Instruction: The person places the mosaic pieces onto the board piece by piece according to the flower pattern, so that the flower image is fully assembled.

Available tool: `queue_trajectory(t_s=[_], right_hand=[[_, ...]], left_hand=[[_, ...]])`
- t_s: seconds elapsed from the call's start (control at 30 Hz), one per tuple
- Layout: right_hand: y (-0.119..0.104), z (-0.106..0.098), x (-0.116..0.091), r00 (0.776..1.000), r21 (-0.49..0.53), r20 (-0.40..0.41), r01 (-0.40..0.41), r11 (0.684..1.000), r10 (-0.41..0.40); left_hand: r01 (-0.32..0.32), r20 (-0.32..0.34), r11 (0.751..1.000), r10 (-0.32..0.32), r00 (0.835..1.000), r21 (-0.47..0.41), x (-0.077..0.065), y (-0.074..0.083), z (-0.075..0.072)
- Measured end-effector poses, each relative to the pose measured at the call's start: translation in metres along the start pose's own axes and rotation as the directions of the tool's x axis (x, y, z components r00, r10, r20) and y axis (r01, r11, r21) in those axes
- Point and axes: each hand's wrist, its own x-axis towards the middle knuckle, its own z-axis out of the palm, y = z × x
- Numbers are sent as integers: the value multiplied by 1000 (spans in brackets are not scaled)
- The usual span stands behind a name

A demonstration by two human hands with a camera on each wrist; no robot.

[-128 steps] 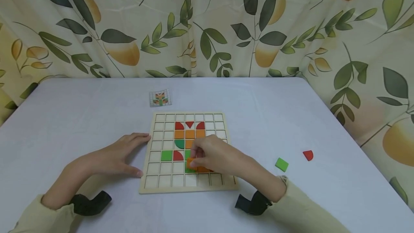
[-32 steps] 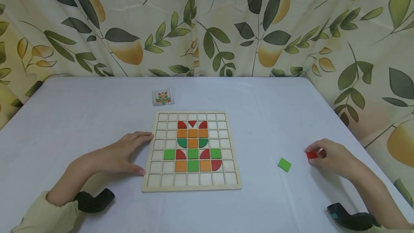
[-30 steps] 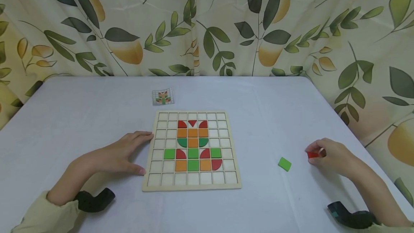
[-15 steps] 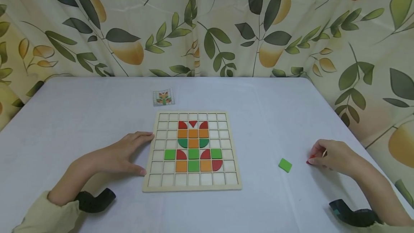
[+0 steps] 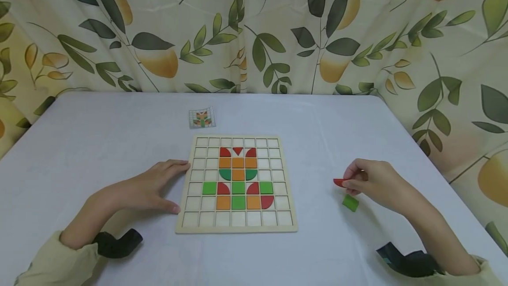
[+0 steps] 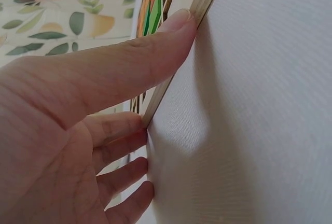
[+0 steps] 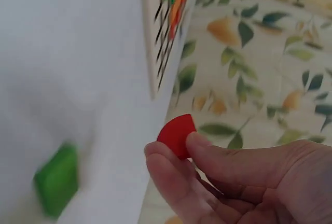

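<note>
My right hand (image 5: 375, 184) pinches a red quarter-circle tile (image 7: 177, 135) between thumb and fingers, raised off the table to the right of the board. A light green square tile (image 5: 351, 203) lies on the cloth just below that hand. At the left, my left hand (image 5: 139, 191) touches the edge of the wooden grid board (image 5: 237, 229) with thumb and fingertips, its fingers fairly straight. Red, orange and green tiles fill several middle cells of the board, among them a red quarter-circle (image 5: 267, 202) at the lower right of the pattern.
A small pattern card (image 5: 202, 118) lies behind the board, printed with a coloured figure on a grid. White cloth covers the table (image 5: 131, 131). A leaf-patterned curtain (image 5: 270, 16) hangs along the back and right side.
The right hand has picked up the red quarter-circle tile from the table's right side and moved left with it, now above the green square tile. The left hand stays at the board's edge.
</note>
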Motion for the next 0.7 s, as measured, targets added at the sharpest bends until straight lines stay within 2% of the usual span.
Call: queue_trajectory(t_s=[0.3, 0.53, 0.7], right_hand=[[-71, 25, 15, 994, 130, 20, 103, 986, -106], [-105, 52, 28, 973, 268, 91, 180, 946, -211], [-128, 70, 37, 957, 286, 126, 217, 933, -261]], left_hand=[[6, 4, 1000, -6, 1000, -9, -2, 1, -1], [-3, 0, 1000, 3, 1000, 1, -2, 0, -2], [-9, 0, 1000, 9, 1000, -5, -1, -1, -1]])
